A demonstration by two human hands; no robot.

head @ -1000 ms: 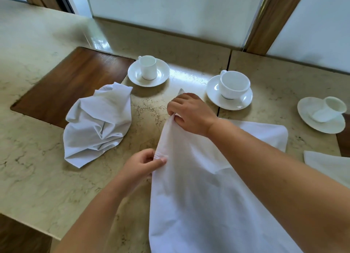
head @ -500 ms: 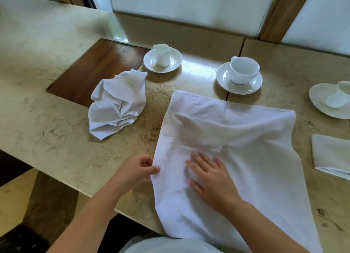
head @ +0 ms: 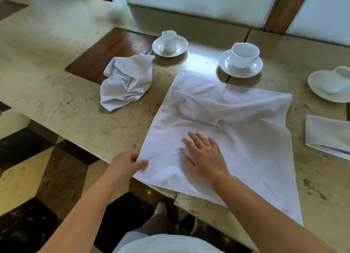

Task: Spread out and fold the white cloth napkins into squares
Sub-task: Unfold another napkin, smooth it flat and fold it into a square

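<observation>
A large white cloth napkin [head: 233, 124] lies spread flat on the marble table [head: 56, 93], its near edge hanging over the table's front. My left hand [head: 126, 163] pinches the napkin's near left corner between thumb and fingers. My right hand [head: 204, 156] rests palm down on the cloth, fingers apart, near its left half. A second white napkin [head: 126, 82] lies crumpled to the left, untouched. A folded white napkin [head: 327, 135] sits at the right edge of the view.
Three white cups on saucers stand behind the napkins: a small cup [head: 169, 42], a wide cup [head: 242, 56] and one at far right [head: 339, 80]. A dark wood inlay [head: 106, 52] lies left of centre. The table's front edge runs just below my hands.
My left hand has slid down the napkin's left edge to its near corner. My right hand has come down from the far corner to lie flat on the cloth. The napkin now lies spread.
</observation>
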